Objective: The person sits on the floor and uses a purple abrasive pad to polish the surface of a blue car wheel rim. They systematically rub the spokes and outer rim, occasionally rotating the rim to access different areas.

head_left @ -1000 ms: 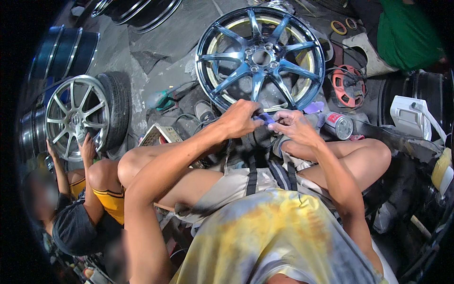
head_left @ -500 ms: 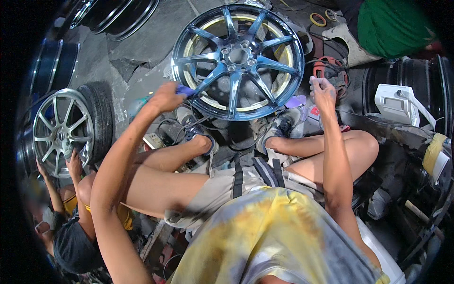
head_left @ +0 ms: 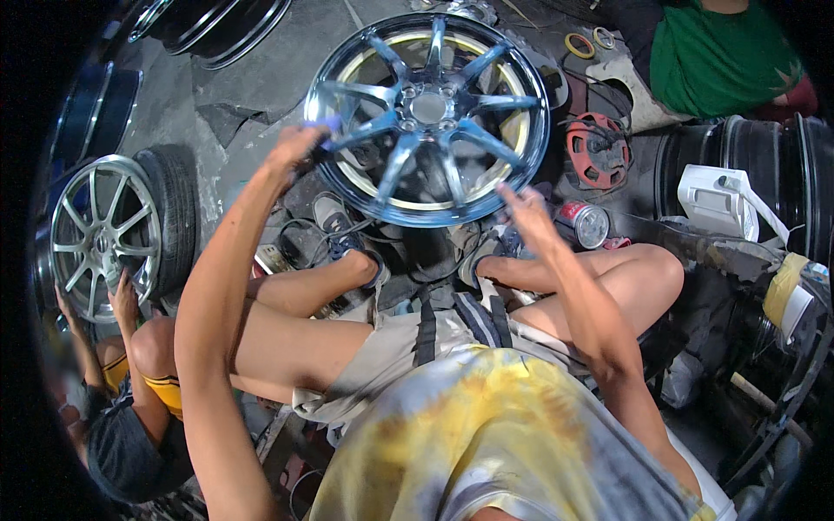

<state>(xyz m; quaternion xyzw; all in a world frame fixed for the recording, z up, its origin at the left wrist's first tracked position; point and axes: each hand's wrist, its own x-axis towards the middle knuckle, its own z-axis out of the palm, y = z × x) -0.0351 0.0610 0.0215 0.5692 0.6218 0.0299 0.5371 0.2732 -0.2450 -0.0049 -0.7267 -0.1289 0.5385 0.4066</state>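
Note:
A wheel rim (head_left: 428,108) with shiny blue-chrome spokes and a pale inner ring stands in front of me, beyond my shoes. My left hand (head_left: 298,146) is at its left edge, fingers closed on a purple cloth-like piece (head_left: 328,128) against the rim. At the lower right edge of the rim is my right hand (head_left: 527,215), a finger reaching to the metal. Motion smears those fingers, so their grip is unclear. Just right of that hand, a red can (head_left: 584,224) lies near my knee.
On the left another person's hands (head_left: 124,300) are at a silver wheel (head_left: 104,234) beside a tyre (head_left: 169,221). A red cable reel (head_left: 598,152), tape rolls (head_left: 579,45) and a white box-shaped device (head_left: 717,201) lie right. Someone in green (head_left: 717,56) is at the far right.
The blue-chrome rim has turned, its spokes at new angles. My right hand has moved left and nearer to the rim's lower edge, uncovering the red can. My left hand has shifted slightly up and left.

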